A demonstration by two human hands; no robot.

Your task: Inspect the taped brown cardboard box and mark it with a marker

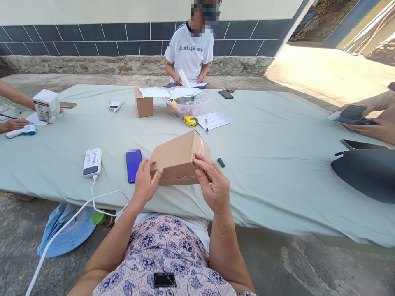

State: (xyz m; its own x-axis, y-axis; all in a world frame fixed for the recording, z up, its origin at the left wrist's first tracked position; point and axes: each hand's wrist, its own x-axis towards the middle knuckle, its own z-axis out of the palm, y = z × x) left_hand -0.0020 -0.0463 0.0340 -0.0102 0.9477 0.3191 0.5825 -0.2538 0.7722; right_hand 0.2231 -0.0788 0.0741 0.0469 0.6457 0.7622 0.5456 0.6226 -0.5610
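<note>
Your left hand (pixel 145 181) and right hand (pixel 215 181) grasp a brown cardboard box (pixel 175 154) between them, the left at its 9 o'clock end, the right with fingers over its taped 3 o'clock end, 2 thumbs on the near side. You have the box straight ahead of your torso, over the near part of a table spread with pale green cloth (pixel 277 197). Beside it at 9 o'clock lies a phone with a blue screen (pixel 133 166), and past that a white power bank (pixel 91 163) with a white cable; at 3 o'clock, a small black plastic stick (pixel 221 163). Farther, just past 12 o'clock, you see a yellow tape measure (pixel 190 121), touching a printed white sheet (pixel 219 120). Behind stands a clear plastic basin (pixel 185 112), with a small brown carton (pixel 144 107) at 11 o'clock. Beyond, at 12 o'clock, sits a person in a white T-shirt (pixel 191 61).
</note>
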